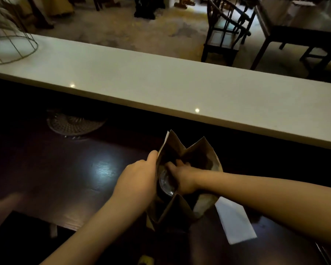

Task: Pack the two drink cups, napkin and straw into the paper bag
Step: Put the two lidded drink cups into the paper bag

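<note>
Paper bag [187, 150] holds one cup [165, 183]; left hand [139, 178] pinches its rim, right hand [182, 178] reaches inside, grip hidden; napkin [235, 222] beside it waits.

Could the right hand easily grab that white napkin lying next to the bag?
Probably yes, once it pulls out. The right hand is inside the paper bag, while the napkin lies uncovered on the dark table just under that forearm.

1. A café or tea house, dimly lit.
2. A long pale counter [161, 79] crosses the middle.
3. Far right, dark wooden chairs [225, 29] and a table [287, 31] stand on a patterned floor [141, 35].
</note>
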Motion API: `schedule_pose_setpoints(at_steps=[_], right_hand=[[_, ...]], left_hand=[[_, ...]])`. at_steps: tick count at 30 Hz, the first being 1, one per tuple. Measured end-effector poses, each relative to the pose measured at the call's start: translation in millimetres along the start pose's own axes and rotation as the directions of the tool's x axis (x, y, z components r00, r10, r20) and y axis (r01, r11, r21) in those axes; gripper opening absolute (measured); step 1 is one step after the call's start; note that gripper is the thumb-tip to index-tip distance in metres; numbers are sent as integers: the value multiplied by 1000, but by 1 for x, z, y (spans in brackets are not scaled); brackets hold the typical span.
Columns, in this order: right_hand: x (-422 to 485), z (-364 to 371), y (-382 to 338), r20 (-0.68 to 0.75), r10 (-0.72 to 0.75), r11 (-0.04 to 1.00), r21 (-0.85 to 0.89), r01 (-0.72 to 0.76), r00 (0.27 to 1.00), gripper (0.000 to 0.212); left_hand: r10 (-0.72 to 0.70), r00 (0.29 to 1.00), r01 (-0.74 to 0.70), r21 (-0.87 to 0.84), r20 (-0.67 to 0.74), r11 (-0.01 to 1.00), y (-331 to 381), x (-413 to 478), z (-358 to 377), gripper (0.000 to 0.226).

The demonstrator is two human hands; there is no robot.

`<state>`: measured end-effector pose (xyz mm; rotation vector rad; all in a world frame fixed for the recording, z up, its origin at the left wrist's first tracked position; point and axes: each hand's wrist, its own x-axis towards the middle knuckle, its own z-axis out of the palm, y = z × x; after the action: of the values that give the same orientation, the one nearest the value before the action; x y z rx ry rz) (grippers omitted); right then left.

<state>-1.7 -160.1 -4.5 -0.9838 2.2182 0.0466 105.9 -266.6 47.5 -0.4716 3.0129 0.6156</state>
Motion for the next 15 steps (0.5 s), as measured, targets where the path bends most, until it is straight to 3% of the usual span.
schedule_pose_setpoints(at_steps=[6,15], right_hand=[[15,22,17,11,91,995,38,-91,996,105],[29,33,19,-43,171,977,137,-164,984,102]], left_hand=[[25,999,-25,3,-30,1000,-4,1,1,28],[42,998,-39,62,-37,997,1,-4,3,37]])
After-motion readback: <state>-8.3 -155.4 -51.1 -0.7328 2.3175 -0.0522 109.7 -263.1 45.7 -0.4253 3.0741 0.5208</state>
